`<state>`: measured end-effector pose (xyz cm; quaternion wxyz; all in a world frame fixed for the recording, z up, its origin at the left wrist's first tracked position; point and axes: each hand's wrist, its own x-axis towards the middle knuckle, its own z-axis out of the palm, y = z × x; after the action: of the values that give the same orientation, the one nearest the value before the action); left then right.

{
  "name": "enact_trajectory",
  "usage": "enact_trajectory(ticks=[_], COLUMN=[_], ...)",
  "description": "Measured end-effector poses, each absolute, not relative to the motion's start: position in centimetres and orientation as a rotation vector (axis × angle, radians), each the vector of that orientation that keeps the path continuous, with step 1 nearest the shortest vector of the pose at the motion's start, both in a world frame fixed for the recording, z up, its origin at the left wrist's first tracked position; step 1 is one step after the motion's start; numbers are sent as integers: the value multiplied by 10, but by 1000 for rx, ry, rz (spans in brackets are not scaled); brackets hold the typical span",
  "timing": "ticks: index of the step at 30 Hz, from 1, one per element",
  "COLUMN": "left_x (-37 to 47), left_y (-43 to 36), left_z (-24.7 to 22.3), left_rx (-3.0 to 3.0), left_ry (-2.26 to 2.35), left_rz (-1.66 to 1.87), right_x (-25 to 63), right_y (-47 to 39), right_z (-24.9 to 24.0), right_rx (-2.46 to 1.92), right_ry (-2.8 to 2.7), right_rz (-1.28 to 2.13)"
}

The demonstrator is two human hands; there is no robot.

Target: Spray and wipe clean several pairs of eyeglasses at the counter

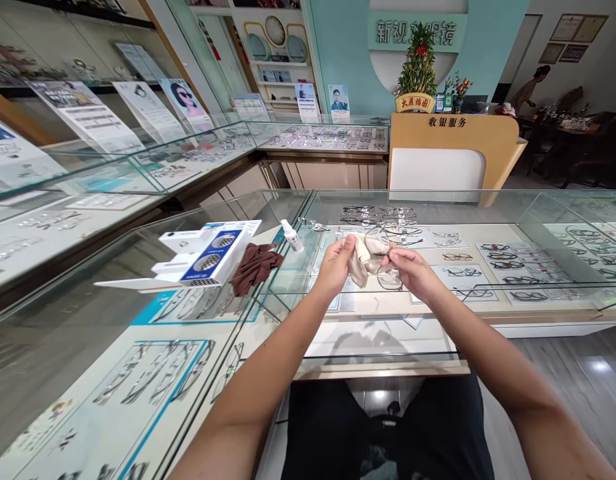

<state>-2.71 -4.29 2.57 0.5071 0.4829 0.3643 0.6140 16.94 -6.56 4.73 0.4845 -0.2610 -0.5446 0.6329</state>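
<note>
Above the glass counter, my left hand (338,262) is closed on a cream cleaning cloth (361,263), which hangs in folds from the fingers. My right hand (413,269) pinches a thin-framed pair of glasses (390,279) by its frame. Part of the frame reaches up behind the cloth, and one lens hangs below my right fingertips. The cloth lies against the glasses; whether it wraps a lens I cannot tell. To the left stand a small white spray bottle (291,236) and a crumpled brown cloth (257,267).
An open blue and white box (213,257) sits on the counter at left. Glass display cases (488,200) with rows of eyeglasses surround me, their edges close to my forearms. A wooden cashier desk (458,133) with a plant stands behind. Another person (531,90) is at far right.
</note>
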Motion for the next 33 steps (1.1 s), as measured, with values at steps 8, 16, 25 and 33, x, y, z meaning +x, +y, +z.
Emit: enact_trajectory(ticks=[8, 16, 25, 33], left_x=[-27, -24, -32, -32], left_y=[-33, -48, -58, -53], left_z=[22, 23, 50, 136], left_rx=[1067, 1736, 2209, 2430], left_ry=[936, 984, 1087, 882], left_rz=[1538, 1400, 1649, 1795], right_x=[184, 183, 192, 204], right_y=[-52, -51, -59, -70], right_z=[51, 49, 69, 178], right_rx=[-652, -645, -757, -665], right_ry=[-1178, -1213, -1583, -2026], right_rz=[1507, 1538, 1374, 1021])
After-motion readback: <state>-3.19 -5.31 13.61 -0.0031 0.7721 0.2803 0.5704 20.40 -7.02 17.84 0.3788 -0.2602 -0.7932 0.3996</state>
